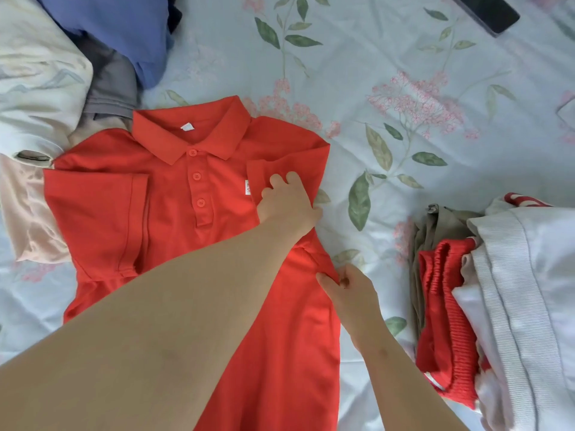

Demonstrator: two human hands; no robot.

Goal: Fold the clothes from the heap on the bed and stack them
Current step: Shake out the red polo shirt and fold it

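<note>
A red polo shirt (174,194) lies face up on the bed, collar at the top, both sleeves folded inward over the chest. My left hand (287,199) reaches across it and rests on the folded right-side sleeve, fingers curled into the cloth. My right hand (348,287) pinches the shirt's right side edge lower down. The heap (102,35) of unfolded clothes, blue, grey and dark pieces, lies at the top left. A stack (485,293) of folded clothes, red, khaki and white, sits at the right.
The floral bedsheet (389,98) covers the bed. A dark phone (488,10) lies at the top right. A white padded quilt (34,82) and a pale pink garment (25,219) lie at the left edge.
</note>
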